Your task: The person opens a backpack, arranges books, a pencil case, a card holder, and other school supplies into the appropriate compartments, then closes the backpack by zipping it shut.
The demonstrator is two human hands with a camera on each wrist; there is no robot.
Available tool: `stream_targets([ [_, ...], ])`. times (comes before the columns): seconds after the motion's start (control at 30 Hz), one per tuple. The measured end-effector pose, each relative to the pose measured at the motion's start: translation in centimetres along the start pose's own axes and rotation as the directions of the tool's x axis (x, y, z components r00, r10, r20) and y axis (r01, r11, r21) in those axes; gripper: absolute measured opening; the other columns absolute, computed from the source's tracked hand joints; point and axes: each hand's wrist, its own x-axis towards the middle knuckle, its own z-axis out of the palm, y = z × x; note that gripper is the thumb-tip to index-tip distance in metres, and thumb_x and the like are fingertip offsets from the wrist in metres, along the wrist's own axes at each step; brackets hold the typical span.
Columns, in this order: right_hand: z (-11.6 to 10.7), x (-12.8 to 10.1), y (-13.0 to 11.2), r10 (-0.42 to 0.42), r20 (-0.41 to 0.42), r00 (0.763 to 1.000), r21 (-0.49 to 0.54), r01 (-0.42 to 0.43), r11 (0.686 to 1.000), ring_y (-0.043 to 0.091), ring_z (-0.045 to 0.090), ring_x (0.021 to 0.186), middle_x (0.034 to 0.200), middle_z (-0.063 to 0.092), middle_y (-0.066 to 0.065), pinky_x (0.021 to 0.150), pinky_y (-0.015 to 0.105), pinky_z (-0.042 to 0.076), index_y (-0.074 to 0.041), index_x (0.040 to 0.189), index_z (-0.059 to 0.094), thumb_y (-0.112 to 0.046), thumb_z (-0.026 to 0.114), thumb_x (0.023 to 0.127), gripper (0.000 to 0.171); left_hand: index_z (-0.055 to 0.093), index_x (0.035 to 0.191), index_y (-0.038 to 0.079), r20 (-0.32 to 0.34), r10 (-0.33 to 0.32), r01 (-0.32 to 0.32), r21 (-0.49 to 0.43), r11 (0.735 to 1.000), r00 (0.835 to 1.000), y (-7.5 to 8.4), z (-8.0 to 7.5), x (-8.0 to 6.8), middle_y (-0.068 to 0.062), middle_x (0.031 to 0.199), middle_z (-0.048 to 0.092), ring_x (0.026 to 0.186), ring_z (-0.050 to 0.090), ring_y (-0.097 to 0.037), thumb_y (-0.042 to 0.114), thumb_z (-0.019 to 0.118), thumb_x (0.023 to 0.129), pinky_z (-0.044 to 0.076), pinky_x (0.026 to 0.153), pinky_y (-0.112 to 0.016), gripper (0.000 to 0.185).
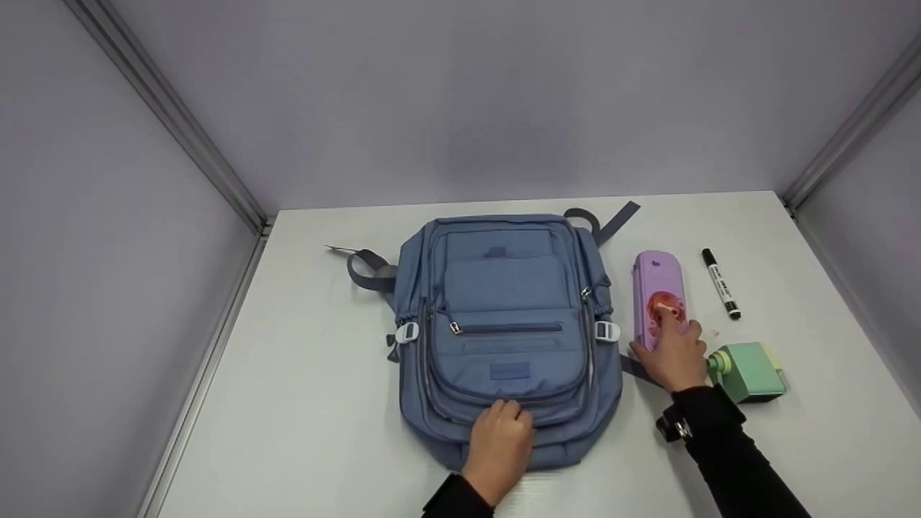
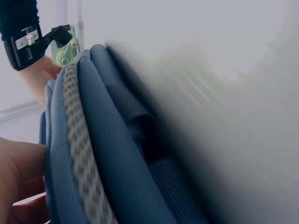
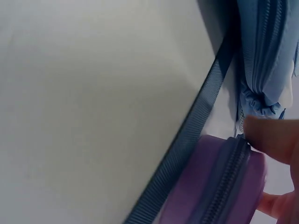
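A blue backpack [image 1: 511, 288] lies on the white table with its zipped front facing up. My left hand [image 1: 500, 442] grips the lower edge of its front with curled fingers; in the left wrist view the thumb [image 2: 23, 156] presses the blue fabric beside a grey zipper. To the right of the backpack lies a purple zipped pencil case [image 1: 656, 273] with an orange-red picture. My right hand [image 1: 675, 356] holds its near end, the thumb [image 3: 271, 137] at the zipper's end in the right wrist view and an index finger on top.
A black-and-white marker [image 1: 722, 284] lies right of the pencil case. Close beside my right hand stands a green boxy object [image 1: 752, 370] with a round knob, like a crank pencil sharpener. Dark straps [image 1: 370, 273] spread from the backpack. Grey walls [image 1: 504, 101] enclose the table.
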Motion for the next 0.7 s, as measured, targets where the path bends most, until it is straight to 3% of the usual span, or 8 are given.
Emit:
stream_targets([
  [0.2,0.2,0.0,0.3,0.034,0.002,0.999,-0.004,-0.034,0.999,0.064,0.047,0.105,0.117,0.042,0.048,0.083,0.071,0.042,-0.005,0.147,0.031,-0.03,0.068,0.087,0.075,0.073,0.073,0.014,0.091,-0.047,0.052,-0.048,0.998,0.995,-1.3,-1.1,-0.7,0.002,0.076,0.063,0.072,0.057,-0.014,0.014,0.084,0.076,0.05,0.064,-0.028,0.011],
  [0.33,0.0,-0.1,0.7,0.033,-0.02,0.999,0.028,-0.033,0.999,0.06,0.049,0.103,0.115,0.045,0.046,0.08,0.067,0.042,-0.005,0.146,0.034,-0.028,0.066,0.086,0.072,0.073,0.073,0.015,0.124,-0.027,0.034,-0.06,0.998,0.992,-1.7,-1.5,-0.4,0.003,0.074,0.062,0.07,0.056,-0.013,0.01,0.08,0.078,0.049,0.063,-0.025,0.011],
  [0.47,-0.7,-0.7,1.1,0.045,-0.019,0.999,0.108,-0.043,0.993,0.056,0.048,0.107,0.123,0.043,0.048,0.084,0.064,0.042,-0.007,0.148,0.036,-0.025,0.065,0.088,0.069,0.073,0.073,0.016,0.089,-0.017,0.025,-0.093,0.995,0.996,-2.2,-2.0,0.1,0.004,0.072,0.063,0.067,0.056,-0.012,0.013,0.082,0.078,0.047,0.059,-0.023,0.01],
  [0.6,-2.2,-2.3,1.0,0.059,0.002,0.998,0.195,-0.058,0.979,0.051,0.045,0.113,0.132,0.039,0.045,0.09,0.061,0.041,-0.012,0.152,0.034,-0.024,0.063,0.09,0.069,0.072,0.075,0.016,0.008,-0.026,0.027,-0.151,0.988,1.0,-2.8,-3.0,1.1,0.004,0.072,0.064,0.067,0.059,-0.012,0.014,0.08,0.079,0.05,0.061,-0.024,0.009],
  [0.7,-3.7,-4.1,1.1,0.022,0.026,0.999,0.255,-0.028,0.967,0.045,0.043,0.113,0.135,0.04,0.039,0.09,0.056,0.039,-0.012,0.153,0.033,-0.024,0.063,0.091,0.069,0.071,0.078,0.017,-0.054,-0.058,0.047,-0.184,0.982,0.997,-3.4,-4.1,2.4,0.004,0.073,0.063,0.068,0.061,-0.012,0.013,0.079,0.081,0.051,0.062,-0.024,0.009],
])
